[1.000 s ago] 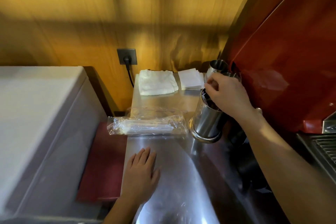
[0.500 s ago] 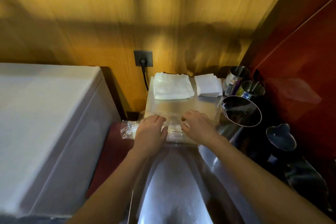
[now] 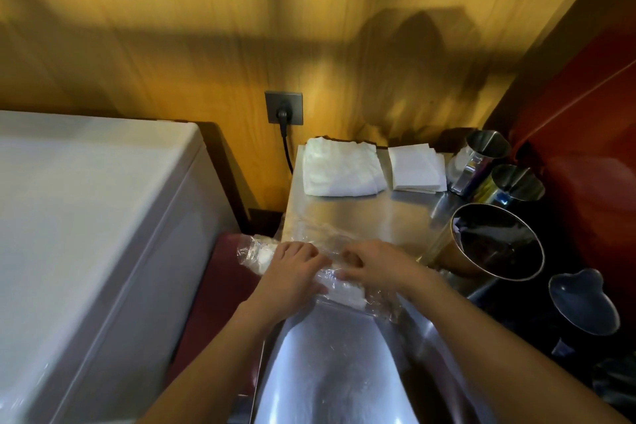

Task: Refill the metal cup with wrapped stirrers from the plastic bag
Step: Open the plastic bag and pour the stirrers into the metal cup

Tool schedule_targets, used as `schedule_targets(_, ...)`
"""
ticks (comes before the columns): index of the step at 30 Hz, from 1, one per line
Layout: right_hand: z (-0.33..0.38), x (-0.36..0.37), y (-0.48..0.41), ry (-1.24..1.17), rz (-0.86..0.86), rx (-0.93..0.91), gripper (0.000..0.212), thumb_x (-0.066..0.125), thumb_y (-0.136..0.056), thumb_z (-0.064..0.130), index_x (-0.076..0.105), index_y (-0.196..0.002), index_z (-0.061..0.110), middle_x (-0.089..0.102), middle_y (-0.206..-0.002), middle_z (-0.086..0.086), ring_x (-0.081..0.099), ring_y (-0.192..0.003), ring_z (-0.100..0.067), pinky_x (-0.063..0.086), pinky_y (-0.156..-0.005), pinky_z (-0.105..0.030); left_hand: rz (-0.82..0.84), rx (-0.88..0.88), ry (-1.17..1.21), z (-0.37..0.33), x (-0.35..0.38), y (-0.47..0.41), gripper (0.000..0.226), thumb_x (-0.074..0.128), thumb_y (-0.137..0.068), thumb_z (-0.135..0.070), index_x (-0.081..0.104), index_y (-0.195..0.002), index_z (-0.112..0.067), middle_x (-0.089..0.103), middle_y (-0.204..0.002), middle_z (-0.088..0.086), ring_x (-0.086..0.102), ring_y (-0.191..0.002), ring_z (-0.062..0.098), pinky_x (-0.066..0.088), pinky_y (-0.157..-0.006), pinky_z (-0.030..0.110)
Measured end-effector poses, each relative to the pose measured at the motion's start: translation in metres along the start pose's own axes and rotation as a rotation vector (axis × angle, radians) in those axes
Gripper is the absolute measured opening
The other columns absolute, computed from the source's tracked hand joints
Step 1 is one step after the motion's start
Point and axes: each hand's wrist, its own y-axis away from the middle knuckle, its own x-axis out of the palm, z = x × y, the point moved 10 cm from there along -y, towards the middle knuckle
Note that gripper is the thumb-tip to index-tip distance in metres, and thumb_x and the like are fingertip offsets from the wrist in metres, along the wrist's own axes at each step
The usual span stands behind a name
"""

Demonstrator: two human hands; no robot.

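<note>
The metal cup (image 3: 495,241) has been released and is standing on the bench (image 3: 344,217); the plastic bag (image 3: 309,265) beside it is now being pinched by both hands, left hand (image 3: 292,272) and right hand (image 3: 375,265), likely for opening.

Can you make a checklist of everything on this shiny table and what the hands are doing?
Surface: steel counter, shiny, glare near the front.
Job's things: plastic bag of wrapped stirrers lies across the counter's left edge; metal cup stands to its right.
Clutter: folded cloth, napkin stack, two smaller cups at the back.
Hands: left hand and right hand both on the bag.
Cables: black plug in the wall socket.
Surroundings: white appliance left, red machine right.
</note>
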Motion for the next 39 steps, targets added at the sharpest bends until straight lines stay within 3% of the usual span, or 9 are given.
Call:
schedule_targets(3,-0.006,-0.02,-0.007,-0.065,-0.182,0.051,0.017,0.057,-0.084,0.035,0.054,-0.095,0.022,0.062,-0.094,-0.001,0.058,-0.087,-0.025,0.041,-0.07,-0.031,-0.1,0.058,-0.038,-0.008,-0.008,0.011,0.037,0.073,-0.07,-0.027,0.064,-0.103,-0.016,0.065,-0.103,0.008,0.059,-0.101,0.029,0.035,-0.093,0.037)
schedule_targets(7,-0.008,-0.016,-0.02,0.041,-0.188,0.095,0.053,0.064,-0.077,0.036,0.043,-0.123,0.02,0.054,-0.122,-0.003,0.045,-0.114,-0.025,0.027,-0.092,-0.038,-0.247,0.088,-0.031,-0.013,-0.016,0.026,0.031,0.076,-0.066,-0.023,0.066,-0.095,-0.015,0.067,-0.094,0.006,0.064,-0.089,0.028,0.033,-0.086,0.033)
schedule_targets(14,0.0,0.018,-0.022,-0.277,0.068,0.132,0.012,0.065,-0.08,0.018,0.055,-0.074,0.017,0.058,-0.069,-0.001,0.053,-0.063,-0.017,0.043,-0.062,-0.03,-0.303,0.045,-0.022,-0.015,-0.019,0.043,0.022,0.07,-0.068,-0.021,0.065,-0.089,-0.017,0.068,-0.105,0.005,0.063,-0.099,0.025,0.033,-0.09,0.036)
schedule_targets(17,0.01,0.013,-0.019,-0.269,0.069,0.102,0.03,0.059,-0.081,0.013,0.047,-0.056,0.021,0.052,-0.06,0.004,0.051,-0.059,-0.016,0.038,-0.053,-0.026,-0.276,0.018,-0.009,-0.02,-0.019,0.043,0.028,0.07,-0.061,-0.015,0.063,-0.088,-0.015,0.066,-0.117,0.002,0.059,-0.112,0.02,0.03,-0.097,0.037)
schedule_targets(22,0.017,0.009,-0.015,-0.237,0.023,0.09,0.008,0.047,-0.089,0.015,0.048,-0.081,0.012,0.059,-0.09,-0.012,0.054,-0.081,-0.027,0.043,-0.071,-0.036,-0.212,-0.035,-0.007,-0.023,-0.02,0.044,0.033,0.067,-0.058,-0.014,0.061,-0.091,-0.015,0.069,-0.107,-0.003,0.063,-0.103,0.015,0.025,-0.101,0.036)
schedule_targets(30,0.018,-0.003,-0.003,-0.269,-0.082,0.123,0.005,0.043,-0.092,0.017,0.041,-0.091,0.012,0.059,-0.103,-0.018,0.053,-0.083,-0.027,0.041,-0.069,-0.034,-0.25,-0.189,0.063,-0.025,-0.029,0.062,0.038,0.043,-0.087,-0.035,0.058,-0.119,-0.021,0.065,-0.086,-0.002,0.061,-0.08,0.022,0.028,-0.087,0.032)
schedule_targets(33,0.023,0.001,-0.001,-0.21,0.037,0.112,0.044,0.062,-0.08,0.045,0.059,-0.095,0.004,0.066,-0.091,-0.015,0.06,-0.08,-0.025,0.047,-0.071,-0.035,-0.178,-0.198,0.01,-0.028,-0.02,0.065,0.034,0.056,-0.081,-0.032,0.061,-0.114,-0.022,0.063,-0.086,0.003,0.06,-0.082,0.027,0.03,-0.085,0.034)
schedule_targets(36,0.027,0.008,0.003,-0.063,0.104,0.095,0.03,0.075,-0.07,0.033,0.068,-0.078,0.004,0.068,-0.078,-0.013,0.061,-0.074,-0.024,0.041,-0.059,-0.03,-0.12,-0.217,0.022,-0.027,-0.017,0.069,0.032,0.06,-0.078,-0.036,0.062,-0.108,-0.025,0.06,-0.098,0.004,0.056,-0.096,0.025,0.027,-0.092,0.035)
schedule_targets(39,0.026,0.0,0.006,-0.015,0.027,0.136,0.02,0.074,-0.071,0.026,0.07,-0.082,0.011,0.067,-0.097,-0.009,0.055,-0.093,-0.021,0.04,-0.076,-0.029,-0.144,-0.224,0.011,-0.026,-0.021,0.075,0.024,0.072,-0.069,-0.038,0.068,-0.088,-0.024,0.065,-0.108,0.004,0.06,-0.105,0.023,0.038,-0.094,0.04)
